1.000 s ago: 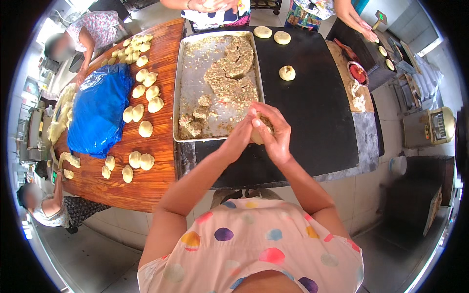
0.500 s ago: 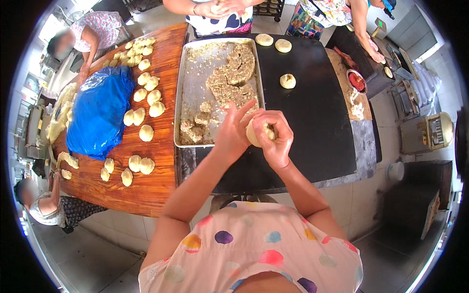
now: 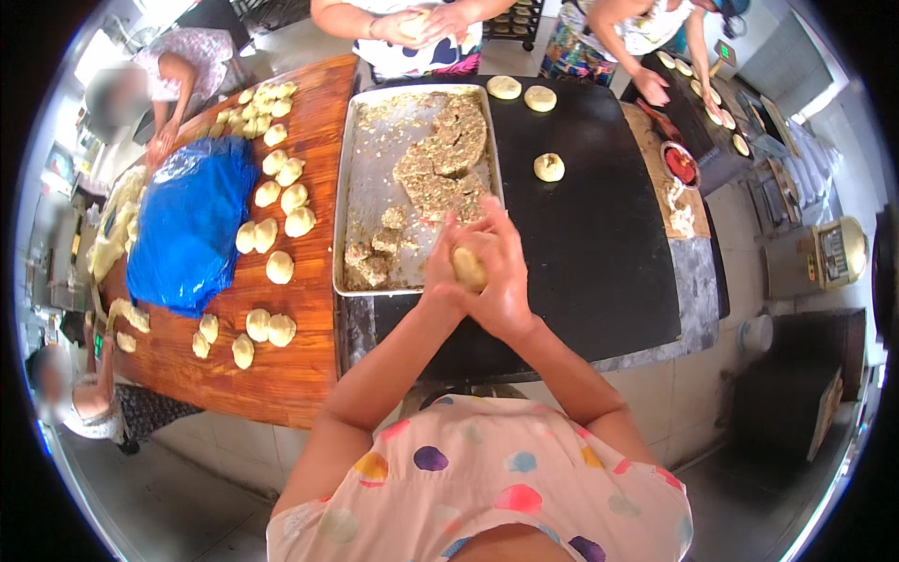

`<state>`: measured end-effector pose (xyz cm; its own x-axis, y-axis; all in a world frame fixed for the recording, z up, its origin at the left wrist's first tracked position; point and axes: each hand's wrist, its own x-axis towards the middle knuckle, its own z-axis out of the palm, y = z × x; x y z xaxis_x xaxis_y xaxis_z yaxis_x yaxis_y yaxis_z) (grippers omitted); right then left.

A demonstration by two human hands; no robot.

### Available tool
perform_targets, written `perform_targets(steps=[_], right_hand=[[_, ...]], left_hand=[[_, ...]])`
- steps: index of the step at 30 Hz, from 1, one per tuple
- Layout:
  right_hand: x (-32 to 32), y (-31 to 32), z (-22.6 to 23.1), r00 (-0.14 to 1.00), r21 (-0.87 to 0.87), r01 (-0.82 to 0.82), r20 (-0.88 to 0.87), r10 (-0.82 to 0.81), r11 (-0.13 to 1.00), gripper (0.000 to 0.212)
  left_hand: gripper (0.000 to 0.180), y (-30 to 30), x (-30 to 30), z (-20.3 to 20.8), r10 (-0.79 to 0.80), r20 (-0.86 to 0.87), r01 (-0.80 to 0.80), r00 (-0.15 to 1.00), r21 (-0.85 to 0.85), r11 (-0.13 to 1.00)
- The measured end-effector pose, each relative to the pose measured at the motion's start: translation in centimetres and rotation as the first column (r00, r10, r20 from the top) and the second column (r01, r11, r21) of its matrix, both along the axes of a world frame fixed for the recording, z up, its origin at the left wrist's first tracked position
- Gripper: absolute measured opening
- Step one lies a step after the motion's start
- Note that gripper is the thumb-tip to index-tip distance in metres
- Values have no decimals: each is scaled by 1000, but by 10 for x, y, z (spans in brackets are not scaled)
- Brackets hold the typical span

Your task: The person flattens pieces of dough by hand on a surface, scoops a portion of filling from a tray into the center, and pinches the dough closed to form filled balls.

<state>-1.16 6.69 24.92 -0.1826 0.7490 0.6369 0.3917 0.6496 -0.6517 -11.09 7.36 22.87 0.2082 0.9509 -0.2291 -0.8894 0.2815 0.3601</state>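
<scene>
A pale dough ball (image 3: pixel 469 270) is cupped between my two palms, over the near right corner of the tray. My left hand (image 3: pixel 440 270) presses it from the left side. From the right, my right hand (image 3: pixel 504 281) closes round it, fingers pointing away from me. Part of the ball is covered by the hands. Just beyond them is the metal tray (image 3: pixel 367 150), holding a crumbly brown-green filling (image 3: pixel 440 164) and a few loose clumps of it. On the black board (image 3: pixel 599 253) to the right sit a dimpled dough round (image 3: pixel 549 168) and two flatter rounds (image 3: pixel 539 98).
Left, a wooden table (image 3: pixel 304 375) bears several dough lumps (image 3: pixel 279 267) and a blue plastic-covered heap (image 3: pixel 192 225). A red-filled bowl (image 3: pixel 680 164) stands at the right. Co-workers stand around: one opposite holding dough, one far right, two on the left.
My hands have come together, the left palm now against the dough ball, which was mainly in my right hand. At far right, the co-worker's arms have moved and more rounds show.
</scene>
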Motion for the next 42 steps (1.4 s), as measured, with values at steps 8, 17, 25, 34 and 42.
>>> perform_targets(steps=[8,17,25,34,42], right_hand=[[21,7,-24,943,-98,-50,-333,15,994,23],[32,13,-12,969,95,-176,-158,189,980,10],[4,5,-16,976,95,98,-206,-77,991,11],[47,10,-3,987,-9,-145,-69,144,989,25],[31,3,-16,783,-192,102,-590,-198,976,15]], left_hand=[[67,2,11,-1,-95,7,95,995,10,995],[61,5,9,-26,-206,-271,234,940,76,969],[36,-2,14,-67,22,-145,-14,989,55,998],[42,-7,21,-16,-157,-190,173,969,68,983],[60,5,50,-14,-117,-43,118,992,32,992]])
